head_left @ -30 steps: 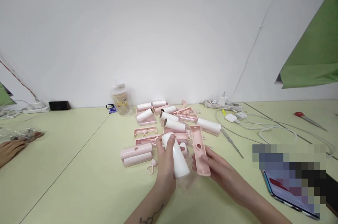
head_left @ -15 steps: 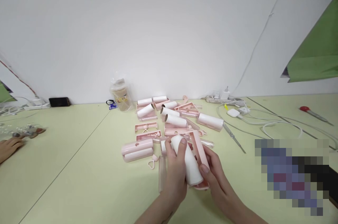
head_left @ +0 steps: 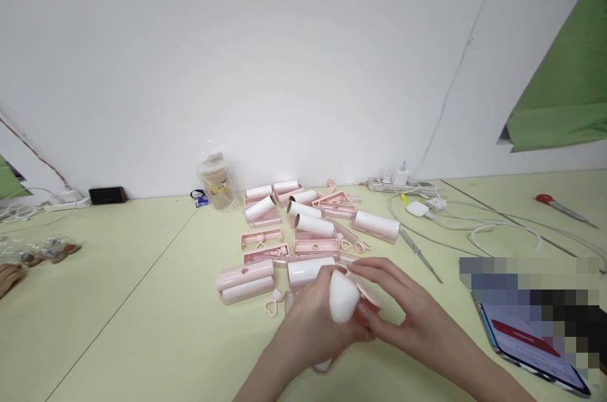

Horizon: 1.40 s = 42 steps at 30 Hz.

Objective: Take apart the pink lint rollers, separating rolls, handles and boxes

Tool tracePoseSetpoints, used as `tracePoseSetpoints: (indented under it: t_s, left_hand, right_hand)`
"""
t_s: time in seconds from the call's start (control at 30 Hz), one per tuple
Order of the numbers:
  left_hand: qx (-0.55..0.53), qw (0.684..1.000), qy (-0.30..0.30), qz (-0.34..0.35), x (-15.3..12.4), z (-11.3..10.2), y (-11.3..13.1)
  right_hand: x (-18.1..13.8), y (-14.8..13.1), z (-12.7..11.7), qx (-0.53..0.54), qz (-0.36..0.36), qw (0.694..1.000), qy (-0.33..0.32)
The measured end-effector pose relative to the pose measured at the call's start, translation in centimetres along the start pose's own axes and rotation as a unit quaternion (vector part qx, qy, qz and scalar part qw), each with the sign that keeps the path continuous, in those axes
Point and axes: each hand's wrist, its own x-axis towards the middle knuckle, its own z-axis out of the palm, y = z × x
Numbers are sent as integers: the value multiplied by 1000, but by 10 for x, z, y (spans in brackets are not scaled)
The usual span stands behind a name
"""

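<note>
My left hand [head_left: 315,320] is wrapped round a white paper roll [head_left: 342,301] that points up and away from me. My right hand [head_left: 403,307] grips a pink plastic holder [head_left: 367,294] pressed against the roll's right side; most of the holder is hidden behind the roll and my fingers. Both hands meet low in the middle, just above the pale green table [head_left: 142,339]. Right behind them lies another white roll [head_left: 308,269], and to its left a closed pink roller case [head_left: 245,280].
Several more white rolls and pink holder parts [head_left: 303,219] lie in a heap behind my hands. A clear jar [head_left: 217,182] stands by the wall. Cables and a power strip [head_left: 403,187] run at the right, a phone [head_left: 531,342] lies near right. Another person's hand [head_left: 7,275] shows at the far left.
The roll and pink holder have come together and tilted up, so the roll's end now faces me. My right hand has closed over the holder's far side.
</note>
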Motion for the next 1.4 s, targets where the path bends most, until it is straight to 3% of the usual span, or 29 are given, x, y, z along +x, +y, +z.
tracePoseSetpoints:
  t_s: [0.17,0.37,0.53,0.67,1.07,1.2,1.3,1.4]
  left_hand:
    - [89,990,-96,45,-9,-16,0]
    - [133,986,-93,27,-11,-24,-5]
    - [139,978,-155,-15,-10,-21,0]
    - [144,975,-169,-9,-12,-22,1]
    - [187,967,-173,-25,-14,-26,3]
    - [175,971,-163,14,-17,-26,6]
    - [123,983,-129,50,-16,-22,7]
    - [65,996,-43,51,-12,-15,7]
  right_hand:
    - [-2,-9,8,28,-3,996,-89]
    - [-10,-13,21,16,11,995,-100]
    - [-12,-16,19,10,47,987,-152]
    - [-13,-17,16,43,52,985,-161]
    - [-7,-19,16,131,136,969,-161]
    - [-9,-16,8,192,188,949,-165]
    - [-7,-10,-3,242,163,944,-153]
    - [-4,-2,-7,292,131,940,-115]
